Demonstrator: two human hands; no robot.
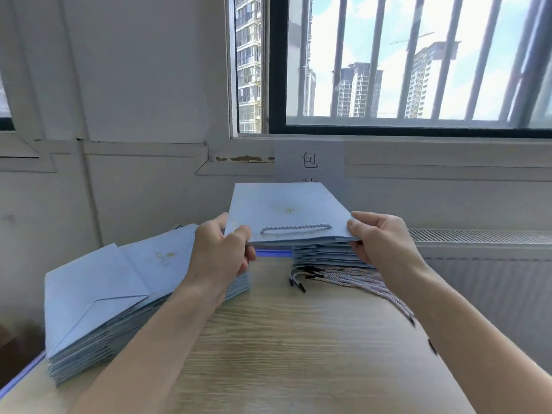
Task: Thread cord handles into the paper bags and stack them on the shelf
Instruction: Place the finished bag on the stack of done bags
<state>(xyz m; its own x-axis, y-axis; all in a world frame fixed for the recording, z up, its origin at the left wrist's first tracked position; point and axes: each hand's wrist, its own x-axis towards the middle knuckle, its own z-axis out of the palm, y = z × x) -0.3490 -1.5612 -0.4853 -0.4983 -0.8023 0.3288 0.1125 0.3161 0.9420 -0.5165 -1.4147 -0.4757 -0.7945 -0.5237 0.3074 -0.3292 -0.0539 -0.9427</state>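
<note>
I hold a flat pale-blue paper bag (286, 210) level in the air, a grey cord handle (295, 228) threaded across its near edge. My left hand (222, 252) grips its left near corner and my right hand (379, 237) grips its right near corner. Right under the bag sits a stack of blue bags (322, 255) with handles. A bundle of loose grey cords (352, 279) with black tips lies in front of that stack, partly behind my right forearm. On the left a larger pile of blue bags (98, 300) lies fanned out.
The wooden table (292, 354) ends at a white wall with a paper sign (310, 159). Above is a barred window (403, 61). A white radiator (484, 237) runs along the right, close to the table's right edge.
</note>
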